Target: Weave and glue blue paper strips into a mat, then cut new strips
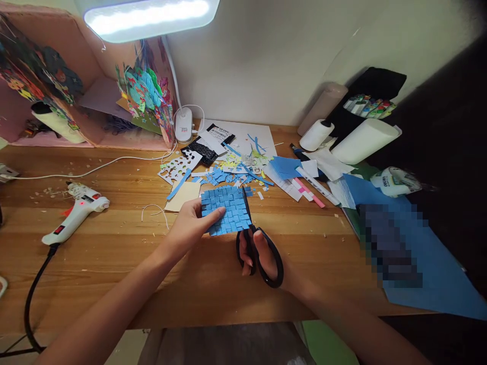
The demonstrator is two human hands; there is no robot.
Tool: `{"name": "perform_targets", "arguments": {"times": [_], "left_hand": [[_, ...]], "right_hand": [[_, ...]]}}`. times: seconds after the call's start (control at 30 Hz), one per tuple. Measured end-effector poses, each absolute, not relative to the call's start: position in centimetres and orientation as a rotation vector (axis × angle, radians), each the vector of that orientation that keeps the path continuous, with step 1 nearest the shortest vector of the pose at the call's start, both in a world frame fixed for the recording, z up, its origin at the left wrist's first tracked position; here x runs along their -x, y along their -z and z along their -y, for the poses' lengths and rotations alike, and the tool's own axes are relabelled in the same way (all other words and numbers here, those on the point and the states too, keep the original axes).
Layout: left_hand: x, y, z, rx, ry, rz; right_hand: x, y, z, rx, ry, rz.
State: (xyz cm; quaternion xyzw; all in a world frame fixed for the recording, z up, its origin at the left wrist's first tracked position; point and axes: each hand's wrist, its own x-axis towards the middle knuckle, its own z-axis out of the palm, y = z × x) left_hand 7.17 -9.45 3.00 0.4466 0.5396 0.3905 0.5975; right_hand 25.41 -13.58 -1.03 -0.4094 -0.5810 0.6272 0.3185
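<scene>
A woven square of blue paper strips (226, 209) is pinched in my left hand (192, 223), with the thumb on top of its left side. My right hand (262, 251) has its fingers through the black handles of a pair of scissors (279, 263). The scissor blades point up along the square's right edge, where short strip ends stick out. Behind the square lies a pile of small blue paper scraps (220, 176), with a loose blue strip (179, 185) to its left.
A white glue gun (76, 215) with a black cord lies at the left. A lamp (152, 17) hangs above. White rolls (367, 141), a pink marker (310, 194) and a large blue sheet (445, 263) are on the right. A pink box (95, 56) stands back left.
</scene>
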Motion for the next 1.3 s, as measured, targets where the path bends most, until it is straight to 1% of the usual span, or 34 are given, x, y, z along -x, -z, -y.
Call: {"name": "perform_targets", "arguments": {"times": [0.5, 0.7, 0.87, 1.0, 1.13, 1.2, 1.3], "left_hand": [[-7.3, -2.9, 9.5, -1.007, -0.907, -1.269], [-7.2, -2.8, 9.5, -0.955, -0.919, -1.226], [-7.2, -2.8, 9.6, -1.008, -0.902, -1.210], [-7.4, -2.7, 10.0, -1.327, -0.940, -1.134], [-7.1, -2.4, 10.2, -1.986, -1.185, -1.074], [-6.8, -2.3, 10.2, -2.235, -1.256, -1.063], [-6.3, -2.2, 10.2, -2.497, -1.261, -1.086]], "right_hand": [[-25.3, 0.3, 13.6, 1.197, -1.698, 1.464], [-25.2, 0.3, 13.5, 1.234, -1.658, 1.439], [-25.1, 1.0, 12.8, 1.164, -1.641, 1.206], [-25.8, 0.5, 11.3, 1.089, -1.452, 1.043], [-26.9, -0.5, 10.2, 1.076, -1.259, 1.086], [-27.2, -0.8, 10.1, 1.056, -1.256, 1.120], [-27.3, -1.4, 10.4, 1.010, -1.330, 1.170]]}}
